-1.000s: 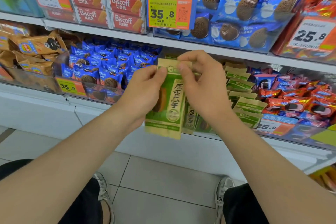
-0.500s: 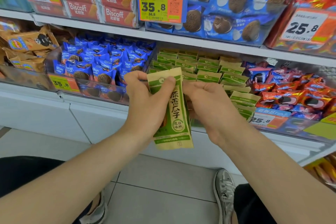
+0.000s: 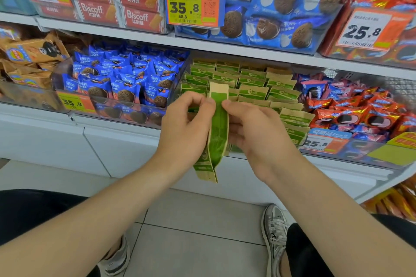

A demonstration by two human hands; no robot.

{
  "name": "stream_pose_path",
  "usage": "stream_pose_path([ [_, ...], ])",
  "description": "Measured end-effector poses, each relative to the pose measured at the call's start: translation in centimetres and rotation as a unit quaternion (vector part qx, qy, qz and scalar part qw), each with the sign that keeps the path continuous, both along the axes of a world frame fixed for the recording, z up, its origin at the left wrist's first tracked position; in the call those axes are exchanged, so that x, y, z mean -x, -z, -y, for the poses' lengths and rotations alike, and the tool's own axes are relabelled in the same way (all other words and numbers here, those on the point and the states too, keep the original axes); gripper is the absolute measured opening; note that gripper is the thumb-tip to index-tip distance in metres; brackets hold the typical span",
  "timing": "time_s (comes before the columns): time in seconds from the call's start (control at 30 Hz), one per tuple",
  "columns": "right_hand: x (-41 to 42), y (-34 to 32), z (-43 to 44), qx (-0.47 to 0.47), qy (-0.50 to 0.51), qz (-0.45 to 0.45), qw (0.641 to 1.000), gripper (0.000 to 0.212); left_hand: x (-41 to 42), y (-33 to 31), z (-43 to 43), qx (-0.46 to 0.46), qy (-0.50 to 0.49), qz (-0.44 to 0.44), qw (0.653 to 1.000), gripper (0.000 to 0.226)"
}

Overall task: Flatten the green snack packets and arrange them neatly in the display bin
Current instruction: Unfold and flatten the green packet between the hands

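Both hands are holding a single green snack packet (image 3: 218, 132) upright in the air, just in front of the display bin (image 3: 295, 141) on the lower shelf (image 3: 126, 139). The left hand (image 3: 184, 126) is gripping the packet's left side, with its thumb pressing near the top and its fingers curling round the edge. The right hand (image 3: 254, 132) is pinching the right side, its thumb tip meeting the packet almost opposite the left thumb while its fingers are curling in behind. The packet is standing nearly edge-on to the camera and looking bowed rather than flat. Its tan top strip is rising above the thumbs and its tan bottom seal is hanging below the shelf's front edge.

Behind the hands, rows of matching green packets (image 3: 252, 81) are standing in the bin, leaning back in overlapping lines towards the far side. To the left, a clear bin of blue cookie packets (image 3: 126, 83) is sitting beside it, and further left tan packets (image 3: 29, 56) are lying in a heap. To the right, red cookie packets (image 3: 360, 110) are filling the next bin. On the upper shelf, red Biscoff boxes (image 3: 117, 0) are stacking up on the left beside a yellow 35.8 price tag (image 3: 193, 7). Near the camera, a grey sneaker (image 3: 275, 231) is resting on the tiled floor (image 3: 202, 231).
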State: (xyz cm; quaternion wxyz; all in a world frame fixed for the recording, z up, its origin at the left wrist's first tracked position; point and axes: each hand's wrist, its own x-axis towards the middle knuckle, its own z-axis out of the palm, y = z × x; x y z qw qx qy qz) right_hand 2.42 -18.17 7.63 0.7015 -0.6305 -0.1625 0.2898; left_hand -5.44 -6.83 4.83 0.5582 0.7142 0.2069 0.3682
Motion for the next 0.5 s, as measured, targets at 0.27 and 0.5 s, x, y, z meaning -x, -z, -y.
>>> stream_pose_path([
  [0.27, 0.3, 1.5, 0.8, -0.037, 0.003, -0.020, 0.999, 0.026, 0.0, 0.4, 0.5, -0.055, 0.075, -0.012, 0.996, 0.019],
  [0.5, 1.2, 1.9, 0.8, -0.040, 0.018, -0.012, 0.999, 0.022, -0.3, 1.3, 0.7, -0.021, 0.020, 0.010, 1.000, 0.020],
])
